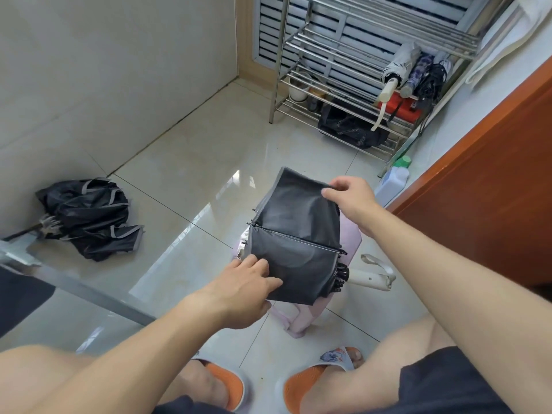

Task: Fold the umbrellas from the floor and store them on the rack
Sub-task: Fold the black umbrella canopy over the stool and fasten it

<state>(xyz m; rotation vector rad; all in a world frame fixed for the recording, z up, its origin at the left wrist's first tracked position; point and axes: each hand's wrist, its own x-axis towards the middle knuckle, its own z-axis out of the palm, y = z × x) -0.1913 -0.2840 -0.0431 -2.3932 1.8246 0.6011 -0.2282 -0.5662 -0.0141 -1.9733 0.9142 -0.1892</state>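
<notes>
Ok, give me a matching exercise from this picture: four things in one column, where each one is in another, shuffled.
Things:
1. umbrella being folded
2. crumpled black umbrella
3. white jug with green cap
4. red box

Places:
A. on a shelf of the rack, under folded umbrellas
B. on the floor by the left wall
C. between the left hand and right hand
D. on the floor beside the rack's foot

Pairs: 1-C, 2-B, 3-D, 4-A
</notes>
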